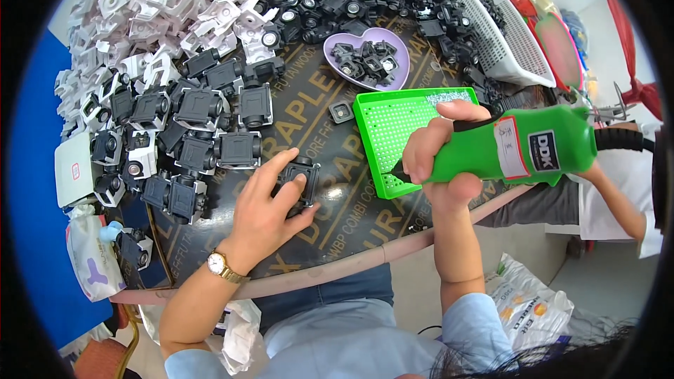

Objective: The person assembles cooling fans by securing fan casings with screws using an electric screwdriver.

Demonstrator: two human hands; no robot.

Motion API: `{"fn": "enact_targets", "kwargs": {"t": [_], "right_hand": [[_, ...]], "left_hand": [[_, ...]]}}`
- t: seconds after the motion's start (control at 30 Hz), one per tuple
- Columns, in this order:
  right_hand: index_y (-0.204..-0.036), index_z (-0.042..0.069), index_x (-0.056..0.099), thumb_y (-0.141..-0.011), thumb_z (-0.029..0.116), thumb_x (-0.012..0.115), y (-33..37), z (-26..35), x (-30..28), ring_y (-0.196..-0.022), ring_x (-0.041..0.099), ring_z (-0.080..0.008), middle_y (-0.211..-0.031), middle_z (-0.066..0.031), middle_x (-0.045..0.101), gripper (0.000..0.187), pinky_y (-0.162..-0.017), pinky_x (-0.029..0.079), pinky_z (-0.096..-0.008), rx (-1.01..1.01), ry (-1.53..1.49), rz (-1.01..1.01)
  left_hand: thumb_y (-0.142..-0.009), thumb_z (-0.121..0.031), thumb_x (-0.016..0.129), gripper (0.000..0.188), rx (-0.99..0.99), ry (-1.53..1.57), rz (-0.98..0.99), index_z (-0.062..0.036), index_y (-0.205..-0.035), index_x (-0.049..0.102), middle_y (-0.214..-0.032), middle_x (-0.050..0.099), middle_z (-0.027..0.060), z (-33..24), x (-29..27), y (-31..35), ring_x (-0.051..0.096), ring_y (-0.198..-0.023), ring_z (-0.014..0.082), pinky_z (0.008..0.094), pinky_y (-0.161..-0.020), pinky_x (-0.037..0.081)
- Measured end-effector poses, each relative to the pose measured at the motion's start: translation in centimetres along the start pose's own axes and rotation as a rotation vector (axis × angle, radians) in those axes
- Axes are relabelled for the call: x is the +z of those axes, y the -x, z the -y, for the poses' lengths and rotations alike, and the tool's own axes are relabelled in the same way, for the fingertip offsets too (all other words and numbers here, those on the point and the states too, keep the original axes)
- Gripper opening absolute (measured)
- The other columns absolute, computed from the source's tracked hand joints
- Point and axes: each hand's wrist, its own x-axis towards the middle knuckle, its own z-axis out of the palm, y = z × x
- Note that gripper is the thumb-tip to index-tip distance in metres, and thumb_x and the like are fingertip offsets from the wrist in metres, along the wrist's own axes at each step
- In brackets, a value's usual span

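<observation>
Curled around a green power tool (484, 146), the right hand (430, 149) puts its tip over the green tray (382, 126); the left hand (263, 200) pinches 1 black part (309, 175) on the near tabletop (337, 238), seemingly to steady it, beside similar units (200, 109) leftward.

Blue panel (42, 189) far left, white printed sack (535, 302) lower right, perhaps a red cloth (644, 95) upper right.

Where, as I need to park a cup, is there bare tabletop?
Bare tabletop lies between the left hand and the green tray, and between the heart-shaped dish and the black-and-white assemblies. Crowded: left, with those assemblies; far side, with heaped white parts and black parts.
</observation>
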Motion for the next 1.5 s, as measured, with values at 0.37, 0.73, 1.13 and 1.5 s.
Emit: {"fn": "enact_targets", "kwargs": {"t": [0.37, 0.73, 1.13, 1.5], "right_hand": [[-0.115, -0.003, 0.041, -0.075, 0.051, 0.068, 0.2, -0.2, 0.2, -0.044, 0.045, -0.0107, -0.057, -0.0039, 0.049, 0.072, -0.041, 0.037, -0.0229, 0.010, 0.049, 0.028], [-0.116, -0.001, 0.041, -0.073, 0.058, 0.065, -0.7, 1.0, 1.3, -0.042, 0.044, -0.0113, -0.054, -0.0024, 0.047, 0.077, -0.040, 0.036, -0.0233, -0.007, 0.230, -0.146], [-0.124, 0.001, 0.031, -0.073, 0.072, 0.047, -2.4, -0.8, 6.8, -0.042, 0.042, -0.0101, -0.058, -0.0003, 0.047, 0.089, -0.040, 0.040, -0.0238, -0.147, -0.082, 0.171], [-0.122, -0.001, 0.034, -0.073, 0.067, 0.054, -2.2, -0.4, 7.8, -0.043, 0.044, -0.0101, -0.056, -0.0005, 0.047, 0.086, -0.040, 0.040, -0.0236, -0.086, 0.035, 0.107]], "left_hand": [[-0.064, -0.017, 0.078, 0.040, -0.046, 0.037, 0.026, -0.0032, -0.097, 0.059, -0.127, 0.047, 0.0181, -0.2, -0.3, -0.1, 0.055, -0.104, 0.0348, 0.0391, -0.082, 0.049], [-0.067, -0.009, 0.075, 0.045, -0.134, 0.195, 0.082, -0.0074, -0.109, 0.060, -0.119, 0.042, 0.0172, 0.0, -0.4, 1.3, 0.059, -0.085, 0.0271, 0.0344, -0.070, 0.052], [-0.069, -0.007, 0.073, 0.047, -0.103, 0.196, 0.108, -0.0083, -0.113, 0.055, -0.118, 0.043, 0.0175, 0.1, -0.7, 1.2, 0.051, -0.099, 0.0317, 0.0359, -0.077, 0.048], [-0.069, -0.006, 0.071, 0.048, -0.082, 0.221, 0.101, -0.0080, -0.114, 0.055, -0.118, 0.042, 0.0195, 0.3, -0.8, 1.3, 0.049, -0.106, 0.0364, 0.0394, -0.086, 0.046]]}}
